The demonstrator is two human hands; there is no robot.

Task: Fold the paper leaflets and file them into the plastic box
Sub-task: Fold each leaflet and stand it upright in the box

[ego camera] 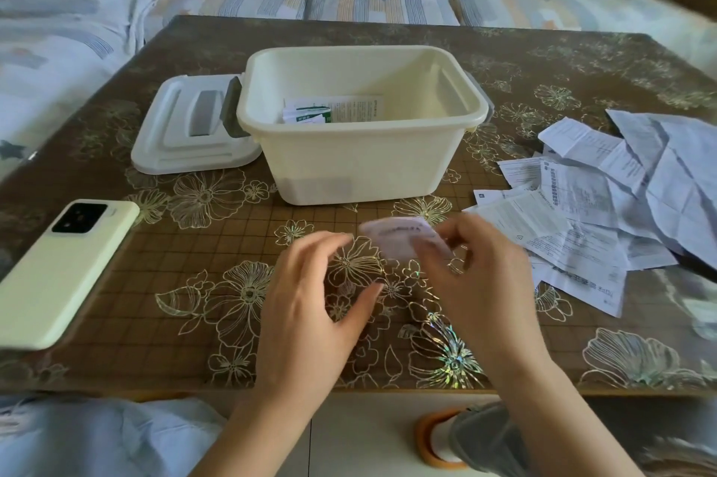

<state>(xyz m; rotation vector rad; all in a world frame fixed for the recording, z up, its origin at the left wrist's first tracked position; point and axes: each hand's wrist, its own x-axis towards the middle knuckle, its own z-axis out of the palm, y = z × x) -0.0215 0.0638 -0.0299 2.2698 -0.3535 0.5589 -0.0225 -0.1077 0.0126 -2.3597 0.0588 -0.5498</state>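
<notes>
Pinching folded leaflet [392, 238] in right hand [479, 282], left hand [310, 306] loose, box [349, 166] behind

Pinched leaflet [395, 240] motion-blurred and unreadable, phone [62, 271] cut off by left edge

Head-worn camera looks forward and down, close over the table [174, 275], facing the plastic box [361, 162].

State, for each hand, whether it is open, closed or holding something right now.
Left hand: open, fingers loosely curved, holding nothing.
Right hand: pinching a small folded leaflet above the table.
</notes>
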